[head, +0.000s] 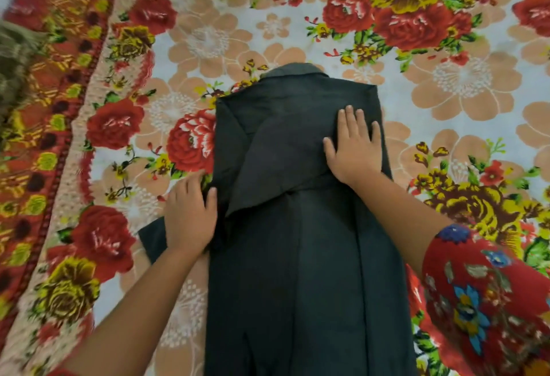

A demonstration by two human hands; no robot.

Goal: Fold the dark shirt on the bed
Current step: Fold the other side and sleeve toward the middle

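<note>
Far left, a blurred brown-olive patch (12, 60), cut by the frame edge, too smeared to name. Under everything, a flowered spread (208, 33) with a red and yellow border down its left side. Next, the left hand (190, 215), flat on the left edge of the shirt (297, 256), fingers straight and close together, gripping nothing; forearm cut off at the bottom. From beneath that hand, a dark sleeve end (153, 237) out onto the spread, partly covered. Mid-bed, the shirt itself, lengthwise, collar (293, 70) at the far end, sides folded in, a slanting flap across the upper half; hem lost below the frame. On its upper right part, the right hand (354, 146), palm down, fingers spread, pressing, holding nothing. Far right, a red flowered cuff (476, 301), blurred, hiding the spread at lower right.
</note>
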